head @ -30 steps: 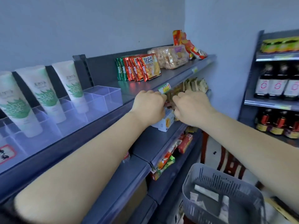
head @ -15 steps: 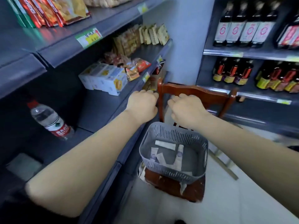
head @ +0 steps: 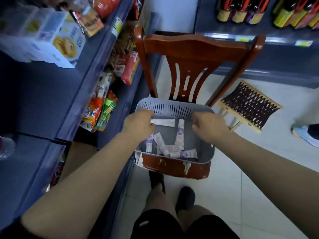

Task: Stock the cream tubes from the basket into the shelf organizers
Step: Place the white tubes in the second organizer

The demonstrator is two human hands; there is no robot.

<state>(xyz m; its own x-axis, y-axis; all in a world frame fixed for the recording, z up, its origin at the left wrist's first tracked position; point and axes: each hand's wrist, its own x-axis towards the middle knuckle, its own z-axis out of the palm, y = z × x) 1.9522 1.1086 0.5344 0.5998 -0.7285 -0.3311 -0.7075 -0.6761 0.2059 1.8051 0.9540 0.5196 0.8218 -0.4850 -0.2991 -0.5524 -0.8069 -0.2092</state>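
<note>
The left hand (head: 139, 125) hung over the left side of the grey basket (head: 172, 107), its grip curled beside the end of a flat white tube (head: 163, 121); whether it had actually pinched that tube could not be told. More cream tubes (head: 179, 135) lay loose and crossed on the basket floor, the basket itself sitting on a worn wooden chair (head: 195, 54). They looked light, small and slightly squashy, probably smooth enough to slide, so taking each round its middle or by the cap end seemed safest. The right hand (head: 209, 125) hovered over the right side, knuckles up, fingers curled, apparently holding nothing. Both forearms reached down and forward.
</note>
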